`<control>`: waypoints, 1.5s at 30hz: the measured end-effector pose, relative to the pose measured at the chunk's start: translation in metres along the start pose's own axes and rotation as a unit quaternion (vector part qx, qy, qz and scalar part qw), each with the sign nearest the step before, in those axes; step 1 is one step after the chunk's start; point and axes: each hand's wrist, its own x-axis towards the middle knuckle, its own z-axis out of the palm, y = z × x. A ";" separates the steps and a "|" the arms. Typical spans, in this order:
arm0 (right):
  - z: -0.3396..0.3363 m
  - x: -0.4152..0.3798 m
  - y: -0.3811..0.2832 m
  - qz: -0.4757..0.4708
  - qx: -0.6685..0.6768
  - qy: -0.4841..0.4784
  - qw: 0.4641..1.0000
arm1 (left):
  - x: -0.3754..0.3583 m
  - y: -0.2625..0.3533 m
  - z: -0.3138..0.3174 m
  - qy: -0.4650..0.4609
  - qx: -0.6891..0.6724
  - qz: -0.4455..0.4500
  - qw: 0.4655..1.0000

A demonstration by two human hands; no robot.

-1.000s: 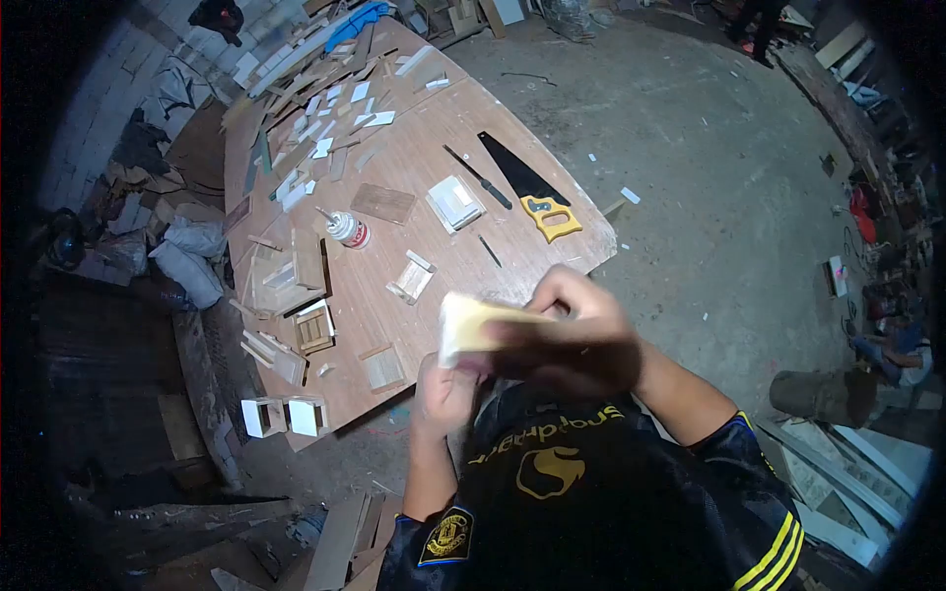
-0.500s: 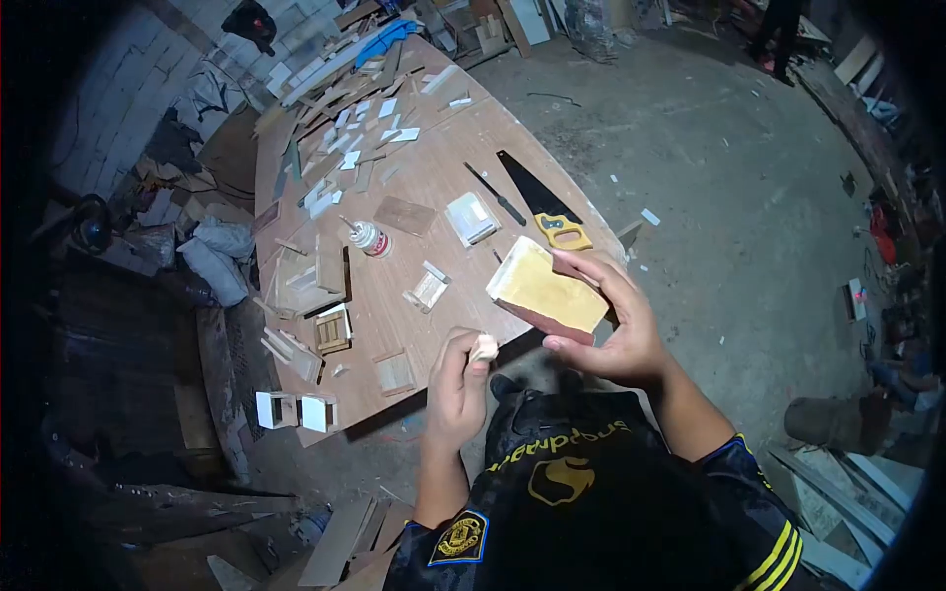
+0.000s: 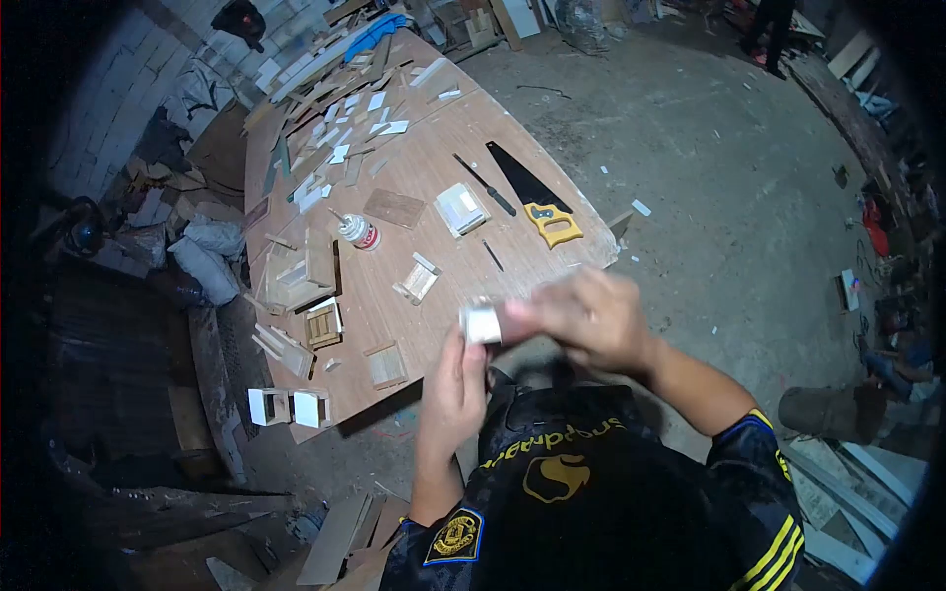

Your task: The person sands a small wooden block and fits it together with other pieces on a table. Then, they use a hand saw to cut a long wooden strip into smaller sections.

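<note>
Near the table's front edge, my left hand (image 3: 458, 389) has its fingers closed round a small piece with a white face (image 3: 482, 326). My right hand (image 3: 603, 320), smeared by motion, reaches in from the right with a dark reddish-brown block (image 3: 519, 323) at its fingertips, close beside the white-faced piece. Whether the two pieces touch is too blurred to tell. Beyond my hands lie a yellow-handled saw (image 3: 555, 225), a long thin tool (image 3: 485, 184), a small wooden piece (image 3: 417, 283) and a white-topped box (image 3: 460, 210).
The wooden table (image 3: 443, 148) also bears a glue bottle (image 3: 359, 231), a flat brown board (image 3: 394, 208), small wooden assemblies (image 3: 301, 276) at the left and many offcuts at the far end. Dark legs of another person (image 3: 772, 39) show at the upper right.
The block in my right hand has swung left and turned, so its yellow face no longer shows. It is now beside my left hand, where a white face has come into view.
</note>
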 end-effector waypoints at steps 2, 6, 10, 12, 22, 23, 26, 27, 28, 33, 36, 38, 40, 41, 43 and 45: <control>0.008 0.008 0.012 0.021 -0.054 0.089 0.994 | 0.000 -0.004 0.002 0.013 0.013 0.003 1.000; 0.006 -0.004 -0.014 -0.027 -0.048 0.028 0.998 | -0.006 -0.006 0.000 0.015 -0.012 0.002 1.000; 0.017 0.006 0.021 0.059 -0.069 0.096 0.991 | -0.004 -0.004 0.002 0.007 -0.006 -0.013 1.000; 0.012 0.007 0.008 0.024 -0.042 0.113 0.992 | -0.004 -0.002 0.003 0.020 -0.021 -0.017 0.999; -0.010 0.002 -0.005 0.150 0.116 0.080 0.979 | 0.007 -0.005 0.015 -0.004 -0.108 0.019 0.994; -0.011 0.001 -0.007 0.130 0.113 0.058 0.983 | 0.008 -0.005 0.014 -0.004 -0.085 0.038 0.996; -0.016 0.009 -0.010 0.162 0.164 0.081 0.970 | 0.014 -0.009 0.008 -0.020 -0.079 0.049 0.995; -0.017 0.008 -0.008 0.173 0.172 0.064 0.968 | 0.016 -0.010 0.008 -0.033 -0.094 0.036 0.994; -0.018 0.008 -0.007 0.184 0.180 0.048 0.965 | 0.020 -0.006 0.014 -0.005 -0.112 0.055 0.992; -0.014 0.013 -0.012 0.120 0.148 0.010 0.982 | 0.031 -0.009 0.007 -0.047 -0.072 0.066 0.994; -0.008 0.022 -0.008 0.141 0.138 -0.007 0.980 | 0.045 -0.006 0.000 -0.044 -0.075 0.078 0.993; -0.002 0.027 -0.007 0.133 0.121 -0.005 0.984 | 0.057 -0.018 -0.005 -0.052 -0.042 0.095 0.993; 0.003 0.034 -0.006 0.120 0.106 0.009 0.987 | 0.069 -0.020 -0.011 -0.057 -0.013 0.108 0.992; 0.009 0.034 0.000 0.103 0.104 0.030 0.989 | 0.075 -0.021 -0.015 -0.071 -0.022 0.121 0.990; 0.012 0.040 0.000 0.116 0.090 0.000 0.989 | 0.089 -0.023 -0.023 -0.079 -0.011 0.134 0.988; 0.018 0.050 0.003 0.124 0.056 0.010 0.991 | 0.102 -0.020 -0.027 -0.100 -0.027 0.141 0.985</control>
